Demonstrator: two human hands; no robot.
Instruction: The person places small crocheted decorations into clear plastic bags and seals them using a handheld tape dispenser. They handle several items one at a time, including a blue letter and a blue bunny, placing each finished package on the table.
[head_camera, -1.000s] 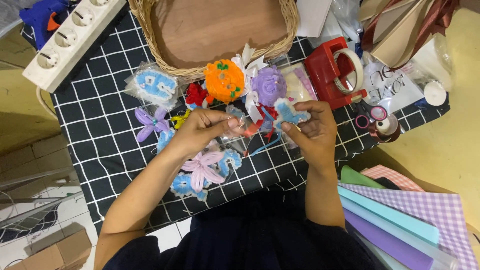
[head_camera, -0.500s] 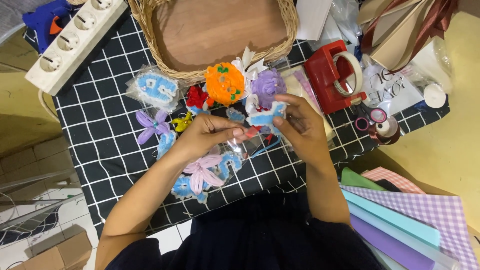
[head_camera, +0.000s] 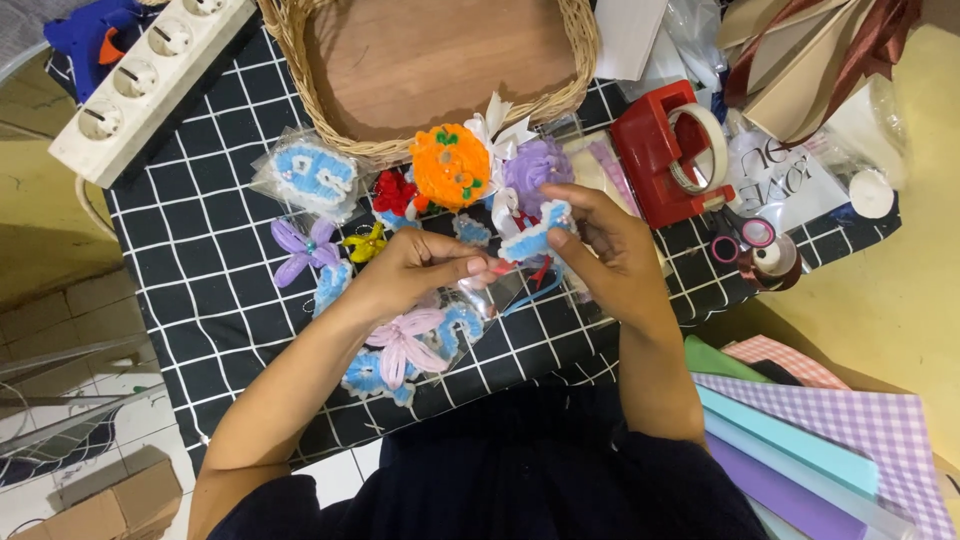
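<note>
2 hands met over the black checked cloth (head_camera: 200, 300) on the table. The right hand (head_camera: 610, 250) pinched a small blue and white fuzzy ornament (head_camera: 535, 235) between thumb and fingers, lifted just above the cloth, probably to keep it steady. The left hand (head_camera: 415, 270) was closed on a clear plastic sleeve (head_camera: 490, 290) beside it, perhaps held so for packing. Near them lay an orange flower (head_camera: 452, 165), a purple flower (head_camera: 535, 170) and a wicker basket (head_camera: 420, 150). A red tape dispenser (head_camera: 655, 155) stood to the right. The fingertips hid how the sleeve opened.
</note>
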